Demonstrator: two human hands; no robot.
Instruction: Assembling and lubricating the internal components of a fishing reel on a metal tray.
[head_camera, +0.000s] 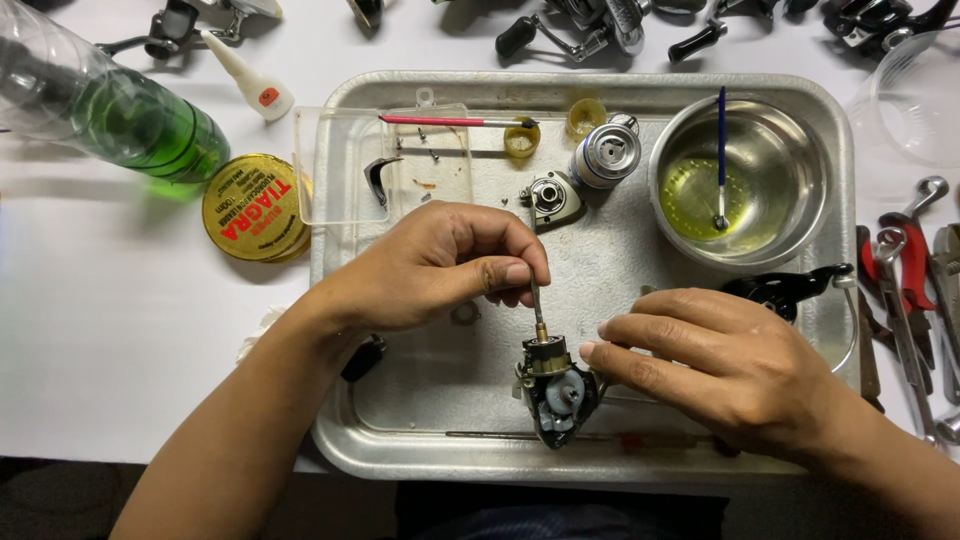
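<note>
An opened fishing reel body (553, 392) with grey gears showing stands in the metal tray (400, 455) near its front edge. My right hand (715, 365) steadies the body from the right with its fingertips. My left hand (435, 265) pinches the thin metal shaft (537, 305) that sticks up out of the reel's brass collar. A spool (606, 154) and a small side plate (552, 197) lie farther back in the tray.
A steel bowl (800, 215) of yellowish liquid holds a blue brush (721, 150). A clear plastic box (345, 165) carries small parts and a red brush (450, 121). A green bottle (120, 115), a gold tin (255, 207), a glue tube (250, 80), wrenches (905, 290) and other reels (590, 25) surround the tray.
</note>
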